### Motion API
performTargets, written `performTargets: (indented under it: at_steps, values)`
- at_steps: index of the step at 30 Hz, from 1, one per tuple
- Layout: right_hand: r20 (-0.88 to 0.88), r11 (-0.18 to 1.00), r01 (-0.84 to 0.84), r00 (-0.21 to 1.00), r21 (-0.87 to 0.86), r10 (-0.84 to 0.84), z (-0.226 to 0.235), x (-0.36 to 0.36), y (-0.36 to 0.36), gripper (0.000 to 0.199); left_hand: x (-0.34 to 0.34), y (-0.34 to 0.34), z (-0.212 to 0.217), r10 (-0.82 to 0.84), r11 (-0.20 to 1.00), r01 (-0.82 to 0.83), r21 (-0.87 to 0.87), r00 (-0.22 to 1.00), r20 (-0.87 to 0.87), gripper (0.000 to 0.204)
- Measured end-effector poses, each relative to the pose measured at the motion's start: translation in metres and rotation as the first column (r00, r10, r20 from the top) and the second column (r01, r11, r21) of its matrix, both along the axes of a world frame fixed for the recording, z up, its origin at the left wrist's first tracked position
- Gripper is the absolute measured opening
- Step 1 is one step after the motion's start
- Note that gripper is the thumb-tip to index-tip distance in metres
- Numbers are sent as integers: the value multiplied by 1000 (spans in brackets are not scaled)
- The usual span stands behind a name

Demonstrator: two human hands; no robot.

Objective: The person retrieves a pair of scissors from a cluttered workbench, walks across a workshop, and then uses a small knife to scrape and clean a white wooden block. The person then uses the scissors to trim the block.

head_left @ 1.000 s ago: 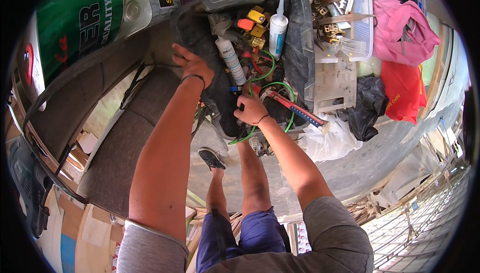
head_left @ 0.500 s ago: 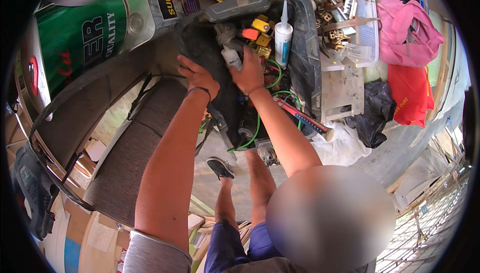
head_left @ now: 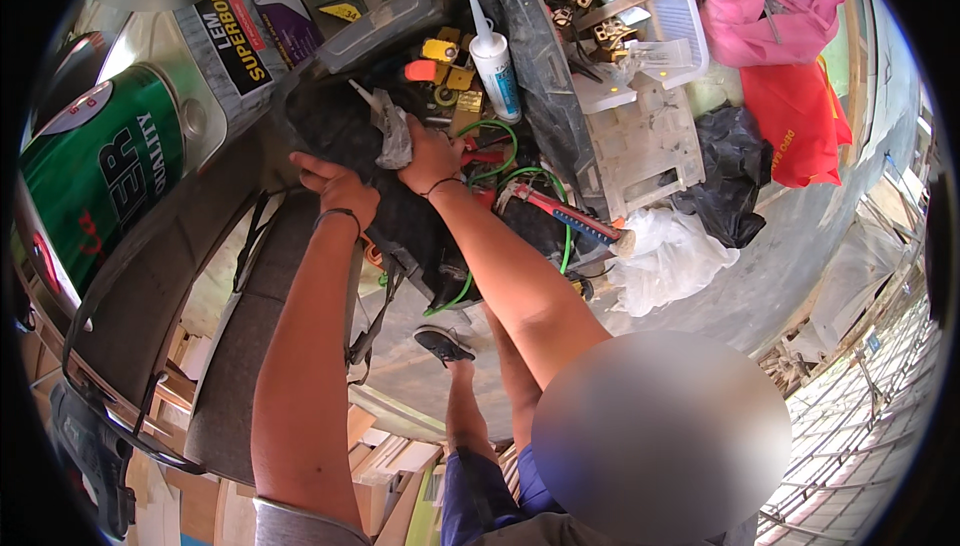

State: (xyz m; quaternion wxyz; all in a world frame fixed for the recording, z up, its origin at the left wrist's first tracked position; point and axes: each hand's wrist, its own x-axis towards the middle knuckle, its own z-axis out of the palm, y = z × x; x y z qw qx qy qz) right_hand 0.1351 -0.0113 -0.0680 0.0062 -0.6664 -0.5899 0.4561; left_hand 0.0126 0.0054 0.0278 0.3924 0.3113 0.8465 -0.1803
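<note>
Grey ground [head_left: 765, 266] and stacked boards [head_left: 395, 456] surround the work, with a green can [head_left: 100, 176] left of the black bin [head_left: 548, 61]. Inside the bin, the right hand [head_left: 432, 154] seems closed around a plastic-wrapped tube [head_left: 393, 136]; the left hand [head_left: 345, 191], apart from it, is at the left rim, its grip unclear. The reach in looks done, but the tube is not clear of the bin, which also holds a white cartridge [head_left: 497, 81] and yellow pieces [head_left: 440, 50].

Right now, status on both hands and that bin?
Left hand at left side of black bin. Right hand inside, at plastic-wrapped nozzle; grip hidden. Green cord and red-and-blue tool lie right of its wrist.
</note>
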Motion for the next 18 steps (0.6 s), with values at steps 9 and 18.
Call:
performTargets:
  at_steps: [9,18]
  values:
    - [-189,902,-230,930,366,314,27,43,-63,21,-3,-1,-4,30,999,-29,-38,999,40,119]
    - [-283,884,-323,861,339,423,49,79,-94,21,-8,-18,-21,-119,989,123,-81,992,51,117]
